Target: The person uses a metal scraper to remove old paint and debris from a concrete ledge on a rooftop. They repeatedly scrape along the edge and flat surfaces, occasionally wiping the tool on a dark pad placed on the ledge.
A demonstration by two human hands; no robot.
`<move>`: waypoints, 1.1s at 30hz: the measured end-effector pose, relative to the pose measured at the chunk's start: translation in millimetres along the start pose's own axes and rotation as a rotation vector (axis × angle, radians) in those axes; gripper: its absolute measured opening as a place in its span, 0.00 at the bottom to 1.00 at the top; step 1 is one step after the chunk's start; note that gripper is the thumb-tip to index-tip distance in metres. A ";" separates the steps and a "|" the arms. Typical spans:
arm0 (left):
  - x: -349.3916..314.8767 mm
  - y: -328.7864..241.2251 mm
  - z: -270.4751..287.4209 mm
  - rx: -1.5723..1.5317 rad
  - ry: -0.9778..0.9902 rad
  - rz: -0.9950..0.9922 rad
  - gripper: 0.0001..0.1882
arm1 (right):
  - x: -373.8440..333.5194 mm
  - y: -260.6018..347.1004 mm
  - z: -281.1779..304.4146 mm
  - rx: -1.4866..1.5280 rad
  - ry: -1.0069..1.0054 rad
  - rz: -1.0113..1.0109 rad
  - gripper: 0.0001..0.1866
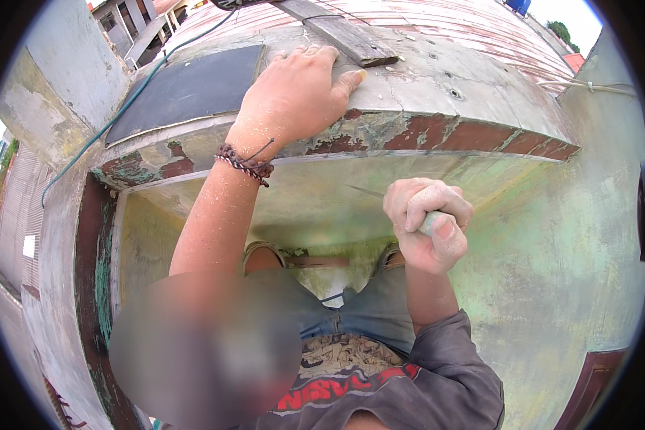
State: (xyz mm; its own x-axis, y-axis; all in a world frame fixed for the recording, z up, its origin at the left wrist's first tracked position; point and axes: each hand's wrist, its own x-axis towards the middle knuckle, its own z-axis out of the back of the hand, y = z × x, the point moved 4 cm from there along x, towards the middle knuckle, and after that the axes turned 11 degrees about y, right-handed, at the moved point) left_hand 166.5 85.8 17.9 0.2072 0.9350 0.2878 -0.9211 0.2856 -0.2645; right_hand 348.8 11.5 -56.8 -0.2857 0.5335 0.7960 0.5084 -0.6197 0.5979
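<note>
L hand (290,97) is resting palm-down on top of the concrete ledge (487,89), fingers spreading over the far side, gripping nothing visible; R hand (430,208) is clenching in a fist around the pale handle (429,223) of a thin, pointed blade (366,191), which is sticking out toward the L side, below the ledge's front edge and apparently not touching it. Re progress: front edge is looking approx. half-stripped, w/ bare grey patches showing btwn bits of red-brown paint (426,132); much of that paint is remaining, esp. toward the R end. Pale specks are dotting the L forearm (211,222), prob. dust from scraping. Dark flat panel (186,89) is lying L of the L hand, w/ a green cable (132,98) running past it; wooden plank (344,32) is lying just beyond the fingers. Hard to see: the fist is hiding most of the handle, so can't tell its full shape; blade tip is blending into the greenish wall behind; L hand is covering part of the ledge; lower L area is being blurred out, hiding the upper L arm; fisheye rim is cutting off the surroundings.
</note>
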 end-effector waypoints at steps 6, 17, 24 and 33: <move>-29.6 -23.4 -17.6 0.184 -0.351 -0.085 0.15 | -113.0 -52.5 1.6 -0.012 -0.153 -0.434 0.19; -77.0 1.4 -101.8 0.289 -0.629 -0.244 0.31 | -153.9 -13.1 55.9 0.008 -0.348 -0.460 0.13; -151.7 64.0 -173.9 0.081 -0.431 0.072 0.38 | -158.9 -6.5 46.0 -0.081 -0.296 -0.562 0.12; -156.7 51.2 -154.9 0.030 -0.468 0.072 0.44 | -152.3 -6.1 33.1 -0.085 -0.177 -0.646 0.13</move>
State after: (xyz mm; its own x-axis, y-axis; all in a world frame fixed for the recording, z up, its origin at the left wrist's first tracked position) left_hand 138.0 -13.6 -183.4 -0.0220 0.7550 0.6553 -0.9384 0.2105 -0.2741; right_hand 416.1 -46.9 -184.8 -0.3703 0.8939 0.2527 0.2119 -0.1836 0.9599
